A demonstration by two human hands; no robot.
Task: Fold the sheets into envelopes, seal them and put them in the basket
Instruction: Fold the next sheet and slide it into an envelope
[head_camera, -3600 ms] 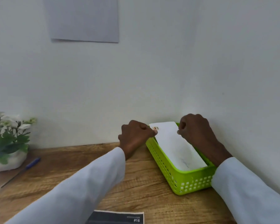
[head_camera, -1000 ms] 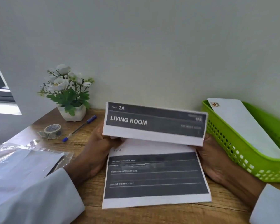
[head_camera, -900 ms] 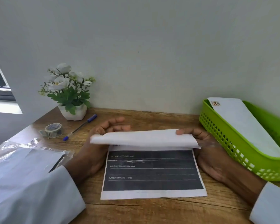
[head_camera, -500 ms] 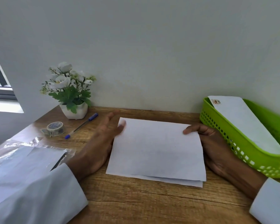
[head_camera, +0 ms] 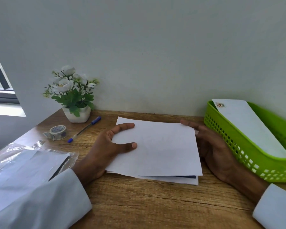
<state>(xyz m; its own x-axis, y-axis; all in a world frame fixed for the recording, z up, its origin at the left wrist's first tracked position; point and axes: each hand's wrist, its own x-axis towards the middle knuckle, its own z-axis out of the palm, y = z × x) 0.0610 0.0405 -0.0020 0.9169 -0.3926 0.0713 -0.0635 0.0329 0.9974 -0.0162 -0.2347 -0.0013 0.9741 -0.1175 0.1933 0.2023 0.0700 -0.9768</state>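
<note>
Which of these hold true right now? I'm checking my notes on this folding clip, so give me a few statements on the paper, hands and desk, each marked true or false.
1. The sheet lies folded over on the desk. True.
2. The left hand holds the pen. False: the pen lies on the desk near the tape roll; the left hand grips the sheet's left edge.
3. An envelope sits in the green basket. True.
4. The basket stands left of the sheet. False: it stands to the right.
5. The right hand touches the sheet's right edge. True.

Nothing readable — the envelope bears a small emblem (too blurred to read).
</note>
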